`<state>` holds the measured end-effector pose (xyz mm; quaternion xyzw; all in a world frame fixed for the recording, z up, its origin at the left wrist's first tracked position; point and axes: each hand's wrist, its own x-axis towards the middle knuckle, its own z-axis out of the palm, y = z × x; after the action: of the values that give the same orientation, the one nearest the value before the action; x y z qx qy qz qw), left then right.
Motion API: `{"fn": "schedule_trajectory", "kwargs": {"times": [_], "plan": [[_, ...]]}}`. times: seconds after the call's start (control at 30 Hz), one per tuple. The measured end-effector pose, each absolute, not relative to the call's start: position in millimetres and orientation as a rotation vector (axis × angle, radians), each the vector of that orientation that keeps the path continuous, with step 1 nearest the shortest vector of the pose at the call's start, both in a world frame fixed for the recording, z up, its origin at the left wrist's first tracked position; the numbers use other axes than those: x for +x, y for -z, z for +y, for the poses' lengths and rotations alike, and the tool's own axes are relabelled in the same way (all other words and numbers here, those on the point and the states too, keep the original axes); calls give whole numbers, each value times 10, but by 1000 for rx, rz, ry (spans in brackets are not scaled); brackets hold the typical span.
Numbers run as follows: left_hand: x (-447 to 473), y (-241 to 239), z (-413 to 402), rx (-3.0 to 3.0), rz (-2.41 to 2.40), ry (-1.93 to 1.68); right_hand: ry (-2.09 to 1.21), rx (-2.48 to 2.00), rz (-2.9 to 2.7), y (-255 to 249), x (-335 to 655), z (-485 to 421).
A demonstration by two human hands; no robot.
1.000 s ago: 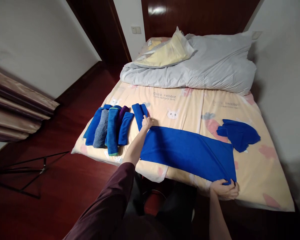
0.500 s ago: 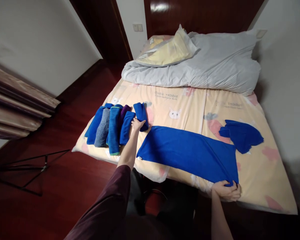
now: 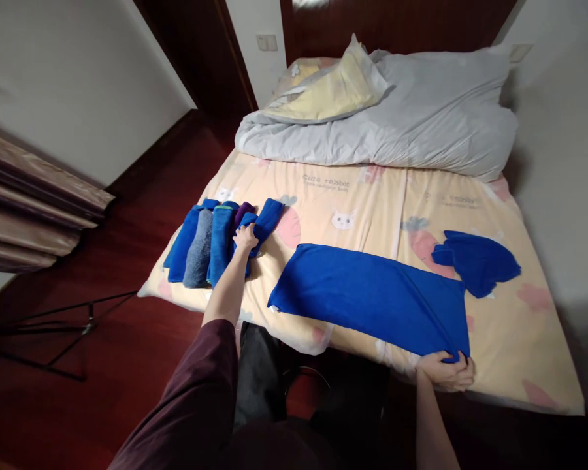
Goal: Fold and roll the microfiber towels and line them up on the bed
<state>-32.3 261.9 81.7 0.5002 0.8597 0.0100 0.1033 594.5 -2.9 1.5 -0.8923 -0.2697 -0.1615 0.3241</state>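
Note:
My left hand (image 3: 245, 236) is on the folded blue towel (image 3: 268, 220) at the right end of a row of folded towels, fingers closed on its near part. That towel lies slanted, partly over the neighbouring blue one. My right hand (image 3: 445, 371) grips the near right corner of a long blue towel (image 3: 367, 294), spread flat along the bed's front edge. Creases run from the pinched corner. The row also holds a grey towel (image 3: 198, 251), a teal-blue towel (image 3: 220, 241), a purple towel (image 3: 244, 210) and a blue towel (image 3: 180, 245).
A crumpled blue cloth (image 3: 477, 261) lies on the right of the bed (image 3: 343, 196), which has a rabbit-print sheet. A grey quilt (image 3: 436, 117) and a yellow pillow (image 3: 338, 91) are at the head. Left on the floor stands a black tripod leg frame (image 3: 85, 326).
My left hand has moved left, dragging the near end of the folded blue towel towards the row, so it now slants the other way. My right hand stays at the long towel's corner.

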Motion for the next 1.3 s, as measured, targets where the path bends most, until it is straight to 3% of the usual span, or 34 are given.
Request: {"fn": "schedule_trajectory", "kwargs": {"times": [0.1, 0.3, 0.67, 0.87, 1.03, 1.17, 1.3], "plan": [[-70, -818, 2567, 1757, 2516, -13, 432, -2330, -717, 17, 5959, -31], [426, -645, 2741, 2191, 1873, -91, 404, -2337, -768, 32, 5954, -73], [-425, -476, 2836, 2119, 2194, -104, 424, -2419, -758, 22, 5949, -31], [-219, -495, 2760, 2201, 2170, -243, 489, -2359, -655, 112, 5992, 38], [285, -581, 1881, 2218, 2067, -401, 507, -2388, -635, 178, 6031, 8], [508, -444, 803, 1902, 2032, -323, 473, -2402, -619, 120, 5985, -6], [490, -276, 175, 1622, 1965, -461, 374, -2395, -550, -23, 6011, -35]]}}
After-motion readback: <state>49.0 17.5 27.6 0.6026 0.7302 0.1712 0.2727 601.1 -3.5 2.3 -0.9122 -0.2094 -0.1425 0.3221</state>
